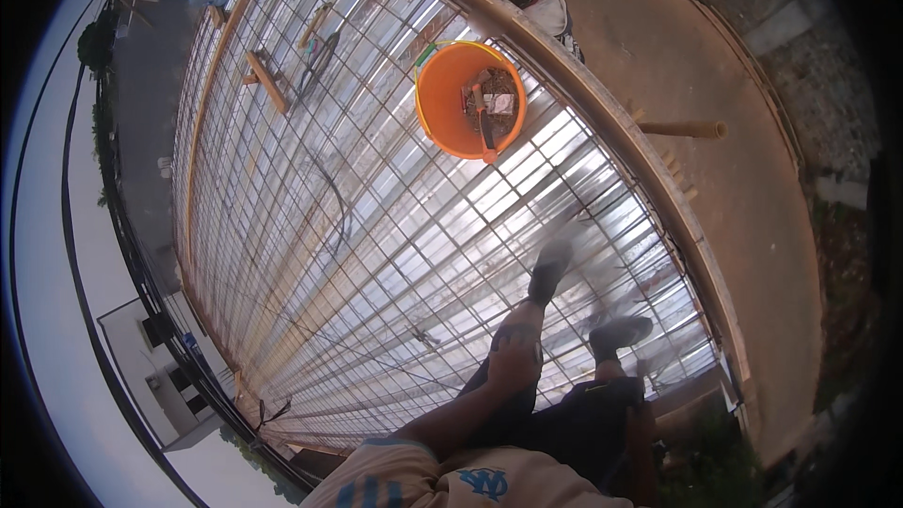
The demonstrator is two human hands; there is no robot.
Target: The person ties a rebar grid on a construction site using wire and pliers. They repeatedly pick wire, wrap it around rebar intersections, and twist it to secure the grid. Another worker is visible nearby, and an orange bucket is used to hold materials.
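Observation:
My left hand (513, 364) rests on my left leg near the knee, fingers laid over it and holding nothing. At my right side, part of my right arm (641, 447) shows in shadow beside the dark shorts; the fingers of that hand cannot be made out. Ahead of me an orange bucket (440, 99) with a yellow rim and a green grip on its handle stands on the rebar mesh (376, 254). Inside lie brown debris, a pale packet (499, 103) and an orange-handled tool (485, 127), which leans against the rim. Neither hand touches the bucket.
Shiny corrugated sheets lie under the mesh, with a board edge (649, 155) along the right. Beyond it, lower down, a person (536, 0) is by the edge. Wooden pieces (268, 83) and loose wire (340, 202) lie on the mesh. My shoes (621, 331) stand on it.

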